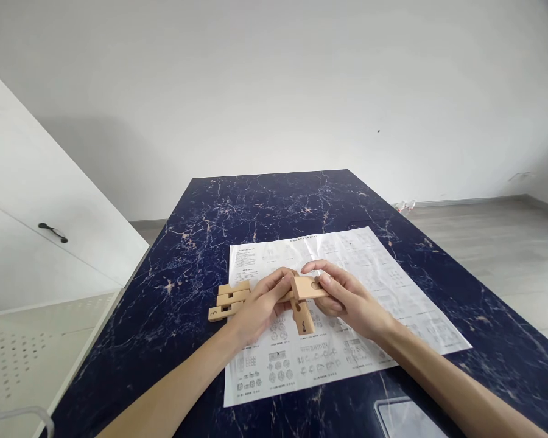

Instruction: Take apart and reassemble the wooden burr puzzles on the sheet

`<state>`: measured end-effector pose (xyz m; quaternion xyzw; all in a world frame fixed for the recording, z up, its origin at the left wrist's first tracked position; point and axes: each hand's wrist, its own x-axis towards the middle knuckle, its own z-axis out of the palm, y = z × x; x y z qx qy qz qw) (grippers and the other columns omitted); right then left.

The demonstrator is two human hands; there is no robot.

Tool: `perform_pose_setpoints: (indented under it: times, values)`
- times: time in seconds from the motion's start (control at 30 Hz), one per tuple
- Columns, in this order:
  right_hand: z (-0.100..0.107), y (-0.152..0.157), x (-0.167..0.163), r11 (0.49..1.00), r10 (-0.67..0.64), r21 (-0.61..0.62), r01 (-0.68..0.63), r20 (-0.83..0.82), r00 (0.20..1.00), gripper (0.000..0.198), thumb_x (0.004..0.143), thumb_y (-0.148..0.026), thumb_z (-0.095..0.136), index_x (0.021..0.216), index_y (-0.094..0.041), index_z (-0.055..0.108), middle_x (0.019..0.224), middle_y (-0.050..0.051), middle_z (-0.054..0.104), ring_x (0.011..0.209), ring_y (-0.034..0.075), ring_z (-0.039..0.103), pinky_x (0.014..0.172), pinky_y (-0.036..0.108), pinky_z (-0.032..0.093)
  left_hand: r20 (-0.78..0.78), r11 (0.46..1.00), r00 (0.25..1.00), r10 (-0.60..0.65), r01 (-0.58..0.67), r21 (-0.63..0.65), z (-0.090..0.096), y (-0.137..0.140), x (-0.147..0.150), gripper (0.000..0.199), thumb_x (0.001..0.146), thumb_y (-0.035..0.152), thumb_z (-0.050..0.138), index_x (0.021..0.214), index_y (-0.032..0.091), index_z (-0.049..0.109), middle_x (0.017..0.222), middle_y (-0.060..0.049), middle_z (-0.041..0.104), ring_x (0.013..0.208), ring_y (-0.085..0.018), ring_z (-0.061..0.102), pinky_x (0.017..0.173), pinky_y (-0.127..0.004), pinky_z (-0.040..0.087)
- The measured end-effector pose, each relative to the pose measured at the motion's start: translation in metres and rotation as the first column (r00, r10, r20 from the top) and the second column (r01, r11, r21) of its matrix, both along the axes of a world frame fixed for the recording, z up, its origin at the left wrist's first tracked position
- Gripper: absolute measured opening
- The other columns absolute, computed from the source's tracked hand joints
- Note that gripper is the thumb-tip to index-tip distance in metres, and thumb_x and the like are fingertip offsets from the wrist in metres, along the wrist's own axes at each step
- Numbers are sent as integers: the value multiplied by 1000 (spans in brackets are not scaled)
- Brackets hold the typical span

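Above a printed paper sheet [393, 316], my two hands hold notched wooden puzzle pieces crossed against each other. My left hand [267, 301] is closed on the crossed pieces from the left, its fingers partly hiding them. One wooden puzzle piece [304, 319] points down toward me and has a dark mark at its end. Another wooden puzzle piece [307, 287], with a rounded notch, lies sideways across it. My right hand [347, 298] pinches this crosswise piece's right end between thumb and fingers, with the index finger raised. Several more notched wooden pieces [228, 299] rest left of my left hand.
The sheet, covered in small diagrams, lies creased on a dark blue marble-patterned table [265, 207]. A flat, pale, rounded-corner object [408, 418] sits at the near edge by my right forearm. A white cabinet [50, 201] with a black handle stands at left; a wall is behind.
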<state>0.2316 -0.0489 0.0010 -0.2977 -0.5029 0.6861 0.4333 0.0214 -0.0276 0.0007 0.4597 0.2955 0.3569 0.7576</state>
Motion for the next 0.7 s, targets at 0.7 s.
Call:
perform_pose_setpoints:
  times: [0.7]
  values:
    - [-4,0,-8,996,-77,-39,83,139,987,47,106,-57,59,141,-26,54,70,-7,48,54,11,34,50,25,30,66,994,995,80,-74,-82,-1,2,0,32,96,50,74,91,20,64,94,-4,60,89,-19,60,89,-33,54]
